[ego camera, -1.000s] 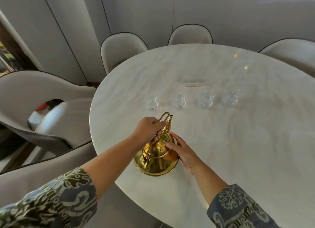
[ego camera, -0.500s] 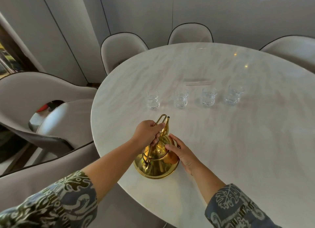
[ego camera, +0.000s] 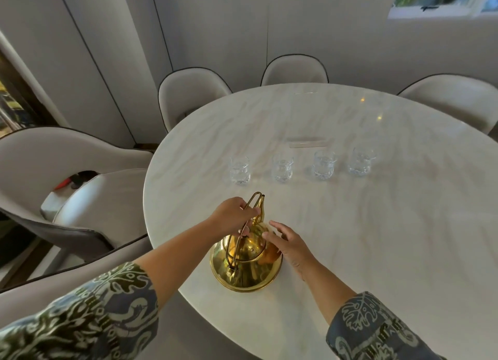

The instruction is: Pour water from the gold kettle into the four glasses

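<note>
Your left hand [ego camera: 234, 216] has its fingers curled tight around the gold kettle's wire handle [ego camera: 244, 226]; your right hand [ego camera: 289, 245] is spread open, fingertips at the gold kettle [ego camera: 245, 265] body's 3 o'clock side. The kettle stands on the marble table [ego camera: 377, 225], four glasses [ego camera: 282, 168] in a row at its 12 o'clock.

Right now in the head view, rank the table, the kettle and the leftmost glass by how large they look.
1. Table, by far the largest.
2. Kettle.
3. Leftmost glass, smallest, though it stands farther from the camera, which shrinks it somewhat.
</note>
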### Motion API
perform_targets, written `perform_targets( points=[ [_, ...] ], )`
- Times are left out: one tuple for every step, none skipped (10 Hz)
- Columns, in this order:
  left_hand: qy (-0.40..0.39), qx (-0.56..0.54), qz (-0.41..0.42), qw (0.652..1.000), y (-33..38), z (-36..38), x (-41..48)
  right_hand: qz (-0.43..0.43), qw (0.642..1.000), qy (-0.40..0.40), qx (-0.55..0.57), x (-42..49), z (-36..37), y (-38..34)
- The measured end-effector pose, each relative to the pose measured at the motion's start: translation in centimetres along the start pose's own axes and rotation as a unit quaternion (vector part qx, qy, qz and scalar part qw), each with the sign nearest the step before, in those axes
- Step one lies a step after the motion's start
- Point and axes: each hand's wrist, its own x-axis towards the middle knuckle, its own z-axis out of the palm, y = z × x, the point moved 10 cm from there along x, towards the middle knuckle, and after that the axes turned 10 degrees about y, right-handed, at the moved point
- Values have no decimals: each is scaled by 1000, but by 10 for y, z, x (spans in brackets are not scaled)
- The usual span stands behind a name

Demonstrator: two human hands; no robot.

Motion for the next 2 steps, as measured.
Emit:
perform_targets(
  points=[
    [-15, 57, 1, 998, 6, -4, 5, -24, 997, 66, -42, 1, -26, -21],
    [-7, 61, 20, 998, 22, -10, 6, -62, 989, 122, -52, -3, -51, -46]
  ],
)
